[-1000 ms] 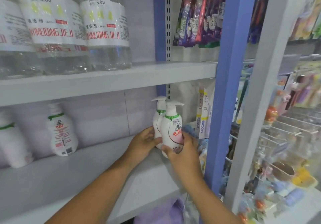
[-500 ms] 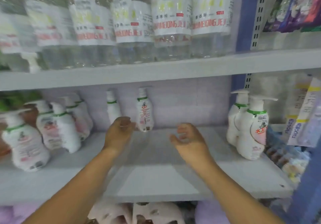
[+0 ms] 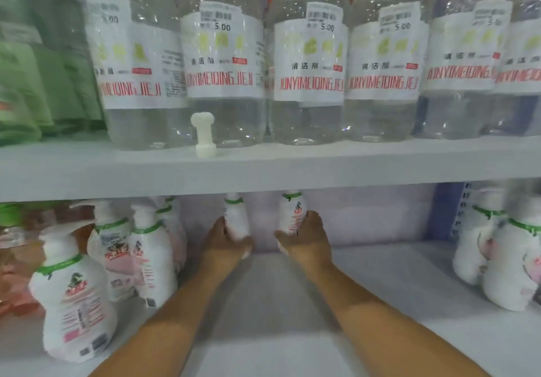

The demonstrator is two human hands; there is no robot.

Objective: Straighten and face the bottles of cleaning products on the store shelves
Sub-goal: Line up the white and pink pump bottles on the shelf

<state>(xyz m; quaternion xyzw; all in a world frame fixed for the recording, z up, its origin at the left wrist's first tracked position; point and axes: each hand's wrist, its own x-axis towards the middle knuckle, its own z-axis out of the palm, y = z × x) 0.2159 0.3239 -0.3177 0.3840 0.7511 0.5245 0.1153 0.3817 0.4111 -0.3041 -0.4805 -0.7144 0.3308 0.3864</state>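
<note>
Two small white pump bottles with green collars stand at the back of the lower shelf (image 3: 380, 265). My left hand (image 3: 225, 242) grips the left back bottle (image 3: 235, 218), whose plain white side faces me. My right hand (image 3: 304, 237) grips the right back bottle (image 3: 292, 215), which shows red print. The upper shelf's front edge hides both pump heads. More white pump bottles stand in a group at the left (image 3: 73, 297) and two at the right (image 3: 509, 262).
The upper shelf (image 3: 292, 169) carries a row of large clear bottles with white labels (image 3: 310, 60), green packs at far left (image 3: 29, 69), and a loose white pump head (image 3: 203, 135) near its edge. A blue upright (image 3: 445, 210) stands at the back right.
The view swung left from the right-hand pair of bottles. Both hands let go of that pair, reached to the back of the shelf and took hold of the two rear bottles.
</note>
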